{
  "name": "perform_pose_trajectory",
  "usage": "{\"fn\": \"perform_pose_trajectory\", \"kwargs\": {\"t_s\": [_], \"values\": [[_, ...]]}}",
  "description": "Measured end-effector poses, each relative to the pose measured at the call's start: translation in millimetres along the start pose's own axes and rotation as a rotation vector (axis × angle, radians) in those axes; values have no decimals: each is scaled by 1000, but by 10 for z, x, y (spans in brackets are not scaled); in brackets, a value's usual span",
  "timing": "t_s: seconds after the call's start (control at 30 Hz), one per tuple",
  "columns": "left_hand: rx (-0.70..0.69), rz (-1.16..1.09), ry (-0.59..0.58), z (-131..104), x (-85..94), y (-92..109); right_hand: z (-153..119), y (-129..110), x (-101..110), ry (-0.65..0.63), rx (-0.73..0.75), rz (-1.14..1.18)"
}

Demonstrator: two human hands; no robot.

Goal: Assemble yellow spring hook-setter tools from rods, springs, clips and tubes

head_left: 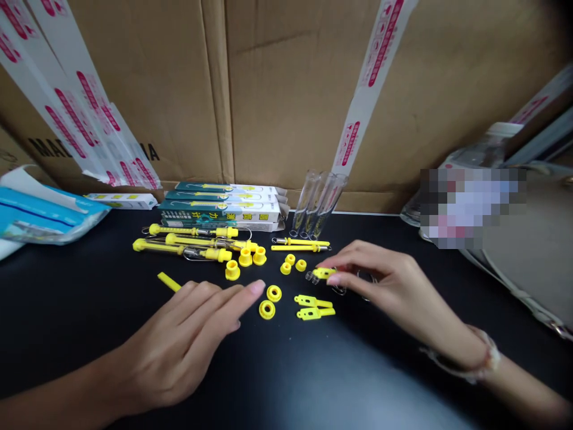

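Your right hand pinches a small yellow piece between thumb and fingertips, just right of the middle of the frame, so that grip is narrow. Your left hand is at the lower left, palm down with bent fingers, its pointing finger near two yellow rings; its palm is hidden, so you cannot tell if it holds anything. A yellow strip sticks out past its knuckles, partly hidden. On the big carton at the back you can read "MAD" and "IA" at the upper left, but tape covers the letters between; the tape's pink print is too small to read. The stacked boxes, left of the middle, have large yellow Chinese writing and pictures of a hooked yellow tool. Squares blur the label of the bottle at the upper right, and they cover part of the bag, which the right edge cuts off. The blue pack is cut off at the left edge, its words too small to read. Tiny coils sit by the pinched piece and are hard to make out, and your right hand hides part of some wire hooks. Two more pieces lie just below the pinched one.
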State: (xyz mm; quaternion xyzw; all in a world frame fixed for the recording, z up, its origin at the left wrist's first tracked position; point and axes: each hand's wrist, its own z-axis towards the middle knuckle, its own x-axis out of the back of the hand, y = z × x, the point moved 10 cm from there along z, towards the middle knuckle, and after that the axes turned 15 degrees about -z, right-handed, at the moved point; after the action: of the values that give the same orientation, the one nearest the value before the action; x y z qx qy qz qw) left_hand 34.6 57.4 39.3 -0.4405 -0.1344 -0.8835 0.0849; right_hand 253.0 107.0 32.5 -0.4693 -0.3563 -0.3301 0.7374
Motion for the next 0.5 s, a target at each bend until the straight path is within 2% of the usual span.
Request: {"fn": "perform_pose_trajectory", "kwargs": {"t_s": [0.07, 0.17, 0.23, 0.3, 0.4, 0.43, 0.47, 0.5], "values": [[38, -47, 8, -4, 8, -13, -62, -147, -95, -11, 45, -41], [168, -170, 13, -37, -20, -104, -133, -297, -208, -25, 103, -80], [220, -249, -10, -47, -60, -134, -150, -353, -241, -26, 143, -100], [225, -292, 16, -20, -29, -128, -148, -381, -225, -2, 167, -121], [107, -287, 132, 43, 124, 4, -157, -438, -170, 54, 193, -137], [-1, -252, 118, 45, 126, 136, -173, -479, -154, 77, 214, -133], [-146, -192, 47, 16, 63, 322, -196, -528, -144, 97, 240, -126], [-154, -137, 42, -31, 41, 372, -225, -584, -143, 114, 271, -118]]}}
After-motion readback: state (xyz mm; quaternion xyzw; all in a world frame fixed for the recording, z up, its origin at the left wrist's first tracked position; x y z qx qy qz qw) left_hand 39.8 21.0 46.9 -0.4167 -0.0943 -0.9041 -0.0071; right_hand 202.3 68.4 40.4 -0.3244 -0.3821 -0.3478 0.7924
